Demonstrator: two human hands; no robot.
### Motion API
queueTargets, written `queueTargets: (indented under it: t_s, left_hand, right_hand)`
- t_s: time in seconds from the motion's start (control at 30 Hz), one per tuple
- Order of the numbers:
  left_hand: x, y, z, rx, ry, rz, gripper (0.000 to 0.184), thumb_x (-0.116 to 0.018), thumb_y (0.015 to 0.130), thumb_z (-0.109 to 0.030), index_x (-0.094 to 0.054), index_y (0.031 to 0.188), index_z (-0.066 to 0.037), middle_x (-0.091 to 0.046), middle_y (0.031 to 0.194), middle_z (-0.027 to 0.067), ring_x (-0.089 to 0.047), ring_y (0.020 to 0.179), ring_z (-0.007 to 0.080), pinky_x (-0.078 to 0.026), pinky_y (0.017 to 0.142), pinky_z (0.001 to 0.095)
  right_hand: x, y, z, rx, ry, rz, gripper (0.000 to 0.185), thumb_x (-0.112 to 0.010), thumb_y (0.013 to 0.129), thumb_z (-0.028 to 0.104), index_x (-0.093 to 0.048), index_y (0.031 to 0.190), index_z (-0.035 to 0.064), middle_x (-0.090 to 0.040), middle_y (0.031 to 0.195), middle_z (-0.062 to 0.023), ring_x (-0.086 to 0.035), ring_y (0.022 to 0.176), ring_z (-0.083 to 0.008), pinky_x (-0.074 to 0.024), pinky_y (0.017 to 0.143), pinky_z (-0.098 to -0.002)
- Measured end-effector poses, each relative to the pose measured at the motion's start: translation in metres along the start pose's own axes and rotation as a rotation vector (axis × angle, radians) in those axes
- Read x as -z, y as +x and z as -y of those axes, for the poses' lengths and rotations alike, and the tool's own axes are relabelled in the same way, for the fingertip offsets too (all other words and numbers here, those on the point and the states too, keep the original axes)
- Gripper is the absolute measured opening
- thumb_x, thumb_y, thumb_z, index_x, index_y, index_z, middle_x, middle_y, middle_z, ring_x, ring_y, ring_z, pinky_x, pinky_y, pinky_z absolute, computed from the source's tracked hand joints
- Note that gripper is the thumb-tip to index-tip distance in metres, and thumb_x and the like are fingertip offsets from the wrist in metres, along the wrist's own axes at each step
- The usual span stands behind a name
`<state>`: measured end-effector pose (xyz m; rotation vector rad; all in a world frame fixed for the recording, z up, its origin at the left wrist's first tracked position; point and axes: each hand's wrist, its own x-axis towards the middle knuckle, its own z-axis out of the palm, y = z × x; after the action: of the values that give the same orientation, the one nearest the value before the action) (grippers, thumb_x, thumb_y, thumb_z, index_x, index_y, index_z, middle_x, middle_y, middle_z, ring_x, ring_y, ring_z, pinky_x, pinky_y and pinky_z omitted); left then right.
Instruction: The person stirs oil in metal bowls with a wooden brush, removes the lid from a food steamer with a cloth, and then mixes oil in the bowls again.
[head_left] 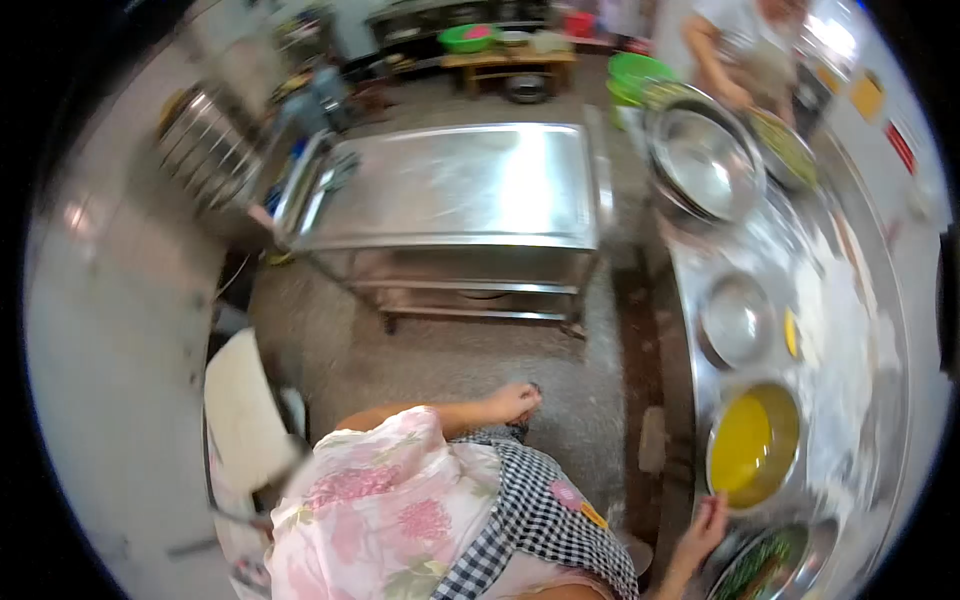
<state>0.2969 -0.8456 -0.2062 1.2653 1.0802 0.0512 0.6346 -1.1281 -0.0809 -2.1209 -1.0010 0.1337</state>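
My left hand point(514, 402) is held in front of my body above the floor, its fingers curled together; whether anything small is inside cannot be made out. On the right, my right hand point(708, 524) is at the near rim of a metal bowl of yellow liquid point(745, 445), with fingers pressed together. Just below that hand stands a metal bowl with green leafy food point(765, 565). Beyond the yellow liquid, an empty-looking metal bowl point(738, 318) sits on the steel counter point(690, 300), beside a small yellow item point(792, 333).
A steel cart point(450, 190) stands ahead. Large stacked metal bowls point(705, 160) are at the counter's far end, where another person point(740, 50) works by a bowl of greenish food point(782, 148). A cream-coloured chair point(245, 410) is at the left. White powder covers part of the counter.
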Motion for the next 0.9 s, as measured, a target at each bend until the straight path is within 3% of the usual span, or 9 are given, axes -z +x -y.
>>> queueTargets:
  t_s: [0.1, 0.17, 0.23, 0.3, 0.43, 0.5, 0.7, 0.83, 0.9]
  left_hand:
    - [0.068, -0.044, 0.066, -0.226, 0.384, -0.311, 0.036, -0.058, 0.084, -0.036, -0.064, 0.104, -0.007, -0.068, 0.089, 0.0153, -0.065, 0.078, 0.029, -0.051, 0.071, 0.0425]
    - [0.123, -0.065, 0.126, 0.017, 0.309, -0.506, 0.039, -0.057, 0.081, -0.042, -0.067, 0.102, -0.011, -0.068, 0.093, 0.0157, -0.065, 0.087, 0.0338, -0.05, 0.08, 0.0443]
    - [0.137, -0.116, 0.141, 0.256, 0.207, -0.758, 0.035, -0.056, 0.081, -0.038, -0.069, 0.097, -0.01, -0.068, 0.091, 0.0172, -0.065, 0.089, 0.0342, -0.05, 0.08, 0.0439]
    - [0.174, -0.129, 0.234, 0.383, -0.117, -0.944, 0.036, -0.056, 0.08, -0.037, -0.069, 0.093, -0.007, -0.068, 0.09, 0.0187, -0.065, 0.087, 0.0354, -0.05, 0.077, 0.0453]
    - [0.22, -0.218, 0.287, 0.472, 0.043, -1.098, 0.036, -0.057, 0.079, -0.036, -0.067, 0.088, -0.002, -0.067, 0.08, 0.0209, -0.065, 0.077, 0.0367, -0.05, 0.071, 0.0449]
    - [0.24, -0.24, 0.341, 0.644, -0.416, -1.087, 0.033, -0.057, 0.081, -0.032, -0.065, 0.086, 0.0, -0.066, 0.077, 0.0204, -0.065, 0.076, 0.0369, -0.049, 0.071, 0.0437]
    - [0.323, -0.298, 0.365, 0.585, -0.378, -1.35, 0.029, -0.057, 0.082, -0.027, -0.064, 0.092, -0.001, -0.068, 0.085, 0.0176, -0.066, 0.08, 0.0323, -0.05, 0.072, 0.0409]
    - [0.398, -0.273, 0.35, 0.49, -0.416, -1.318, 0.031, -0.058, 0.085, -0.031, -0.064, 0.099, -0.004, -0.068, 0.091, 0.0172, -0.066, 0.087, 0.0312, -0.05, 0.077, 0.0394]
    - [0.431, -0.261, 0.327, 0.407, -0.312, -1.292, 0.032, -0.057, 0.086, -0.033, -0.064, 0.102, -0.006, -0.068, 0.093, 0.0161, -0.066, 0.089, 0.0301, -0.05, 0.079, 0.0392]
  right_hand:
    - [-0.092, 0.001, 0.073, 0.011, 0.17, 0.285, 0.035, -0.052, 0.087, -0.001, -0.056, 0.122, -0.0025, -0.064, 0.098, -0.0141, -0.062, 0.088, -0.022, -0.0489, 0.081, -0.032]
    - [-0.145, 0.009, 0.115, 0.106, 0.214, 0.437, 0.034, -0.052, 0.087, -0.001, -0.058, 0.121, -0.0014, -0.064, 0.096, -0.0131, -0.062, 0.086, -0.0215, -0.0488, 0.08, -0.0323]
    - [-0.168, 0.025, 0.143, 0.309, 0.274, 0.573, 0.032, -0.053, 0.088, 0.002, -0.057, 0.12, -0.0017, -0.063, 0.095, -0.0142, -0.061, 0.084, -0.0235, -0.0483, 0.076, -0.0333]
    - [-0.214, 0.037, 0.197, 0.442, 0.233, 0.69, 0.033, -0.054, 0.088, 0.004, -0.056, 0.121, -0.0011, -0.063, 0.096, -0.0146, -0.061, 0.084, -0.0243, -0.0483, 0.076, -0.0334]
    - [-0.331, 0.056, 0.307, 0.636, 0.199, 0.798, 0.035, -0.054, 0.089, 0.005, -0.055, 0.124, 0.0006, -0.064, 0.101, -0.0154, -0.062, 0.087, -0.0248, -0.0493, 0.078, -0.0342]
    - [-0.389, 0.051, 0.382, 0.638, 0.271, 0.895, 0.036, -0.054, 0.089, 0.007, -0.055, 0.125, 0.0024, -0.064, 0.101, -0.0154, -0.062, 0.089, -0.0243, -0.0493, 0.079, -0.0341]
    - [-0.568, 0.025, 0.568, 0.716, 0.298, 1.12, 0.055, -0.058, 0.089, 0.016, -0.039, 0.138, 0.001, -0.058, 0.114, -0.0172, -0.06, 0.089, -0.023, -0.0485, 0.082, -0.035]
    - [-0.703, 0.015, 0.677, 0.595, 0.289, 1.142, 0.089, -0.066, 0.084, 0.034, -0.016, 0.146, -0.005, -0.042, 0.135, -0.0295, -0.054, 0.114, -0.0334, -0.0436, 0.095, -0.0378]
    - [-0.798, 0.005, 0.703, 0.461, 0.367, 1.065, 0.089, -0.067, 0.083, 0.035, -0.015, 0.146, -0.0011, -0.045, 0.131, -0.025, -0.059, 0.099, -0.0297, -0.0501, 0.077, -0.037]
